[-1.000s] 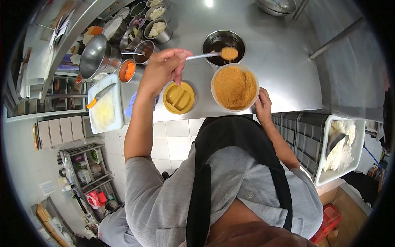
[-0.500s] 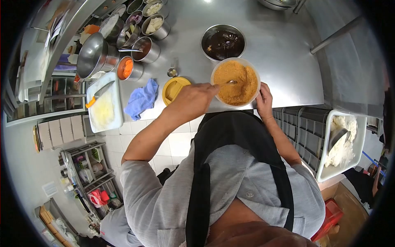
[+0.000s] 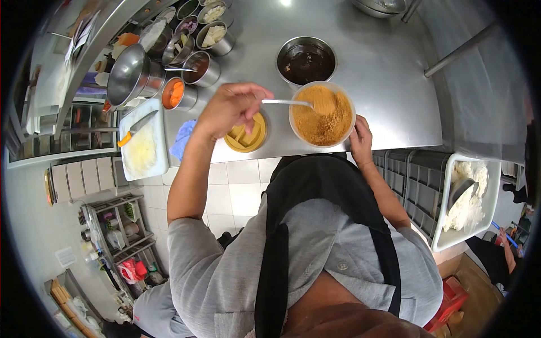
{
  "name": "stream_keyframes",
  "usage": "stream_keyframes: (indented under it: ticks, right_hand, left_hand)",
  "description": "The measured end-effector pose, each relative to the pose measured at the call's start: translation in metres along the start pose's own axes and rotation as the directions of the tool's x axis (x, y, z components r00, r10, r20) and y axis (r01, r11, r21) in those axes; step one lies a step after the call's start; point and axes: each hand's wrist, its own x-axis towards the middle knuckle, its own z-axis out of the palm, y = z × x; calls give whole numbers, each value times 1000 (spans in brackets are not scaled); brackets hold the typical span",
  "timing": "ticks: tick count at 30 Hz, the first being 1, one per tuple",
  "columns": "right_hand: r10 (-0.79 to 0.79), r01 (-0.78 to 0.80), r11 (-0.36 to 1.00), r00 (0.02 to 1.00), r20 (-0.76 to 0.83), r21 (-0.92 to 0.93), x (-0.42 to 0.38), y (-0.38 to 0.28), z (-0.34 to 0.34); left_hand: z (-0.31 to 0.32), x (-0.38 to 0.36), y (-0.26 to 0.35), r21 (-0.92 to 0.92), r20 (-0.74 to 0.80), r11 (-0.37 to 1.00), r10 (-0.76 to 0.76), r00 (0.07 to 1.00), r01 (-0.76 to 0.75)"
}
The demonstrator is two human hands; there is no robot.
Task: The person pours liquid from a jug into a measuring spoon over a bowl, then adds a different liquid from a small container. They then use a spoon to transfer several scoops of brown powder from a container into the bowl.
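My left hand [image 3: 234, 110] is closed on the end of a metal spoon [image 3: 284, 102], some of its fingers hanging loose below. The spoon's bowl carries a heap of orange-brown powder [image 3: 324, 132] over a round plastic tub [image 3: 292, 121] full of the same powder. On the tub's right side, my right hand [image 3: 361, 138] grips the wall, its fingers partly hidden. Just behind the tub stands a steel bowl [image 3: 278, 56] of dark brown liquid. A yellow lid [image 3: 256, 138] lies beneath my left hand.
At left are a blue cloth [image 3: 181, 141], a white cutting board [image 3: 159, 152] with a knife [image 3: 138, 128], and several steel pots of ingredients, one with orange pieces [image 3: 177, 93]. A white tray [image 3: 439, 231] of pale dough-like stuff sits at right. Another person's arm [image 3: 509, 256] shows far right.
My left hand has moved left and up, and the spoon has come up out of the powder with a heap on it. My right hand stays at the tub.
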Motion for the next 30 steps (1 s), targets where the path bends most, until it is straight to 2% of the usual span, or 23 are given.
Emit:
stream_keyframes:
  ticks: [2,5,6,7,9,12,15,18,21,22,25,27,28,30]
  right_hand:
    - [1,-1,1000,1000,2,-5,0,-1,-1]
    - [3,-3,1000,1000,-1,6,1,0,0]
    - [7,-7,1000,1000,-2,13,0,-1,0]
    - [1,-1,1000,1000,0,3,-1,-2,0]
    - [-13,13,1000,1000,3,-12,1,-3,0]
    - [3,-3,1000,1000,-5,-5,0,-3,0]
    - [8,-8,1000,1000,-1,-8,-1,2,0]
    - [5,-5,1000,1000,-4,7,-1,4,1]
    - [8,-8,1000,1000,4,20,-1,6,1]
    - [9,-9,1000,1000,7,21,-1,6,0]
    - [19,-20,1000,1000,4,8,-1,5,0]
    - [14,-14,1000,1000,5,16,-1,3,0]
    - [11,-11,1000,1000,5,20,-1,3,0]
    - [20,-20,1000,1000,2,13,-2,4,0]
  left_hand:
    - [-7,2,17,32,-62,996,87,994,-85]
    - [-1,21,13,225,-163,943,285,945,-246]
    - [9,28,4,501,-160,828,377,912,-254]
    - [11,35,-8,668,-96,646,568,817,-370]
    - [16,42,-13,876,147,150,822,550,-458]
    - [25,-2,6,763,-71,499,698,713,-412]
    - [24,-16,-8,791,281,270,638,717,-550]
    - [44,-12,-34,830,364,229,470,804,-509]
    - [62,-8,-45,816,381,297,370,847,-497]
    - [62,-8,-42,811,367,362,294,882,-459]
    - [49,2,-52,615,240,661,363,900,-431]
    - [38,2,-36,422,124,901,50,991,-98]
    - [34,2,-26,300,98,950,-123,988,88]
    - [26,-2,-15,192,74,977,-110,991,94]
